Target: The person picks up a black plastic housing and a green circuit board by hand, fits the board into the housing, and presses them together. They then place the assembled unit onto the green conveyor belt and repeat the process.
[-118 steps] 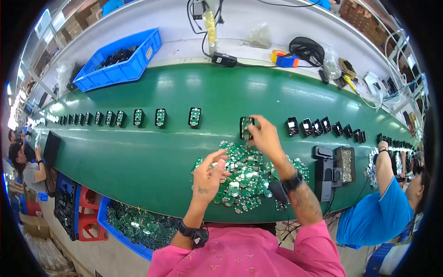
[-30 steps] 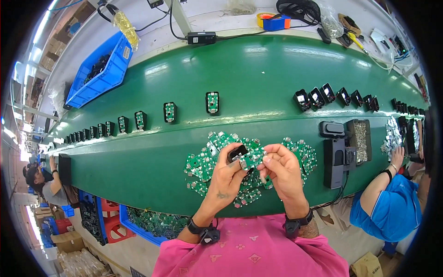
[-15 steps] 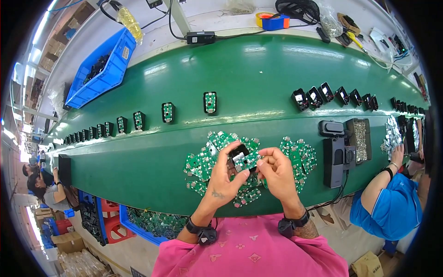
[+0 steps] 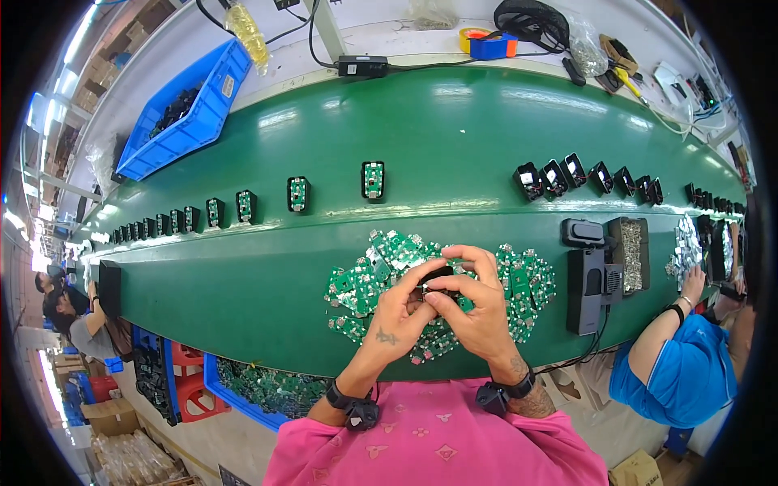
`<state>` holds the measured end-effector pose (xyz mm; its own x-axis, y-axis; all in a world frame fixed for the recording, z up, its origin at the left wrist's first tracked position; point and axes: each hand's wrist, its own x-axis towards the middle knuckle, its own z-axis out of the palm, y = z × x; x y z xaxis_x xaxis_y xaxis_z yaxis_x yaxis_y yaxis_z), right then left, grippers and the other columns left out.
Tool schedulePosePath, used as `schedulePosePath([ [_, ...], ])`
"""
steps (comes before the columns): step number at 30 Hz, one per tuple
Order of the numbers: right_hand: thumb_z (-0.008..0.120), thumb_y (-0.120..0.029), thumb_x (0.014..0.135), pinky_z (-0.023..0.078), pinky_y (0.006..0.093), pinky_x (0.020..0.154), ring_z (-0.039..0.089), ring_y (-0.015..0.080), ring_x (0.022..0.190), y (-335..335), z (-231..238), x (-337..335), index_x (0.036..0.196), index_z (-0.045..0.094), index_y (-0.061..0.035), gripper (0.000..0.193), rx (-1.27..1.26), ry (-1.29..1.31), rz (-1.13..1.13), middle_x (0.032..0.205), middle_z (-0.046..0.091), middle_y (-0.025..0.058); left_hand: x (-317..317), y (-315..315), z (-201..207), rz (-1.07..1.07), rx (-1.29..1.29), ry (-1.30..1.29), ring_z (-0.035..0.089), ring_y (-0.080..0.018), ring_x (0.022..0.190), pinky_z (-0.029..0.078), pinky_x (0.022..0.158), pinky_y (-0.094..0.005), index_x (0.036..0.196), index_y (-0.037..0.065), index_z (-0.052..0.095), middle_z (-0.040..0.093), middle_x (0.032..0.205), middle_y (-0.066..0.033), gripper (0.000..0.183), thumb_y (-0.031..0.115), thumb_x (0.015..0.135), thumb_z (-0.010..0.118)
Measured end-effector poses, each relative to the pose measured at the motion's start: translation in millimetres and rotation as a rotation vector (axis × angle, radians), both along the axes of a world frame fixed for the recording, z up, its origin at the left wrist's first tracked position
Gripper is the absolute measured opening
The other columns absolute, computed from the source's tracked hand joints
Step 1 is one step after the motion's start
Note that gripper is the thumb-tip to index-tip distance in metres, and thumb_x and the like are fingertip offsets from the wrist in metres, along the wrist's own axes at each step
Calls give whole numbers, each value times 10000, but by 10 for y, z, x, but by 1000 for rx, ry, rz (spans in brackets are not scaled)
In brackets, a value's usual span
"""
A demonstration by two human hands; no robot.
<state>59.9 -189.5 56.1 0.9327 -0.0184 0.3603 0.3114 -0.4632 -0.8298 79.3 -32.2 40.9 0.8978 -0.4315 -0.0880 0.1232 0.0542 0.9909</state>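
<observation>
Above a pile of green circuit boards point(image 4: 361, 283), my two hands meet around a small black plastic housing point(image 4: 438, 274). My left hand point(image 4: 395, 317) wraps round its left side and holds it up. My right hand point(image 4: 480, 314) grips it from the other side, upper fingers curled over the far edge and the thumb and a finger pressed at its opening. Fingers cover most of the housing's inside, so the circuit board there is largely hidden. More loose boards point(image 4: 527, 283) lie just right of my right hand.
A row of black housings fitted with green boards point(image 4: 374, 180) runs leftward along the bench point(image 4: 243, 292). Open housings with wires point(image 4: 529, 181) stand back right. A grey device point(image 4: 585, 283) sits beside a tray of small metal parts point(image 4: 632, 253). A co-worker in blue point(image 4: 681, 368) sits at right.
The circuit board that my right hand held over the housing has gone down out of sight between my fingers. My right hand has shifted left and closed over the housing.
</observation>
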Motion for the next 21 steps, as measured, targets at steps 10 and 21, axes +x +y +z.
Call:
schedulePosePath([
  [10,682,-66,871,470,353,892,535,242,1081,80,-151,-83,954,662,-35,90,317,45,-103,1273,519,161,15,-96,115,-62,-92,89,576,-146,1105,500,937,-281,1407,13,449,560,1256,-90,482,-33,941,565],
  [21,701,-12,830,470,324,929,527,230,1181,53,-139,-48,970,709,-8,140,420,117,-32,1306,508,153,35,-71,55,-60,-79,79,535,-148,1167,471,967,-283,1393,12,451,540,1297,-90,469,3,933,543],
])
